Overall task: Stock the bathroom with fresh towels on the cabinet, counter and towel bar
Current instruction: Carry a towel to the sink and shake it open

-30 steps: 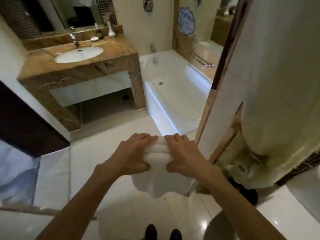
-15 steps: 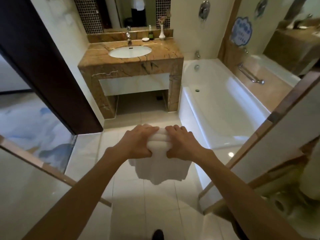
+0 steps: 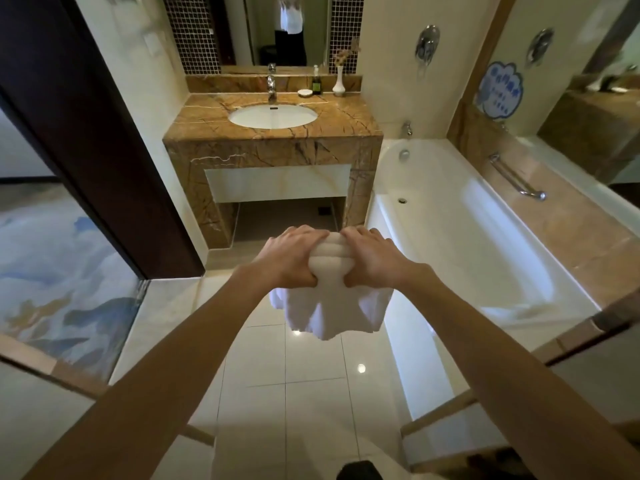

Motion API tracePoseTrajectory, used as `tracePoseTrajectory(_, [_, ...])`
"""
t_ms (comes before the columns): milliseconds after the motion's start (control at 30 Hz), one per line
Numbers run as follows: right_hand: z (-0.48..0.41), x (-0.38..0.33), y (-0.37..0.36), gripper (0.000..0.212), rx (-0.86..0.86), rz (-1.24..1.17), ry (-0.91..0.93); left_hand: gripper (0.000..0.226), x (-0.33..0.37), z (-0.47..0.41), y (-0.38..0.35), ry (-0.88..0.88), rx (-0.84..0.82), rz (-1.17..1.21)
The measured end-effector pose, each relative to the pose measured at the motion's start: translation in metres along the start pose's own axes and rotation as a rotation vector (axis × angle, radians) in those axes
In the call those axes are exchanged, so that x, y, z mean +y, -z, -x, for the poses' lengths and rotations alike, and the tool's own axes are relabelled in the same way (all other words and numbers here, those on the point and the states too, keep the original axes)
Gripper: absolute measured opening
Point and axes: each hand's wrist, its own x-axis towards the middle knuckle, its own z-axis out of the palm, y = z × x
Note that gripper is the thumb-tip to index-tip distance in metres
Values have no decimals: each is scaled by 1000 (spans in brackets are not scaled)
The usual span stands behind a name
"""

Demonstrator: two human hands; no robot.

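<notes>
The view has swung square to the room: the bathtub runs along the right and the marble desk stands dead ahead, nearer than before, so the carry is likely bound there. The pale curtain has left the frame. The folded white towels hang in mid-air over the floor, the left hand and right hand clamped round them as before.

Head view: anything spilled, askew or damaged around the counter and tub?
Nothing stands out. The vase, bottle and soap dish sit neatly at the back of the counter. The lower layer of the towel hangs loose below the left hand and right hand.
</notes>
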Motion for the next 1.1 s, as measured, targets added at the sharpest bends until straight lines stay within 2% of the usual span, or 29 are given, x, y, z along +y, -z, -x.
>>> tracePoseTrajectory(167, [-45, 8, 0, 76, -24, 8, -36, 90, -25, -38, 2, 24, -18, -6])
tracePoseTrajectory(667, [-236, 52, 23, 77, -42, -11, 67, 86, -112, -189, 28, 164, -12, 16])
tracePoseTrajectory(1100, [-342, 63, 17, 81, -72, 5, 80, 84, -176, -262, 35, 222, -37, 7])
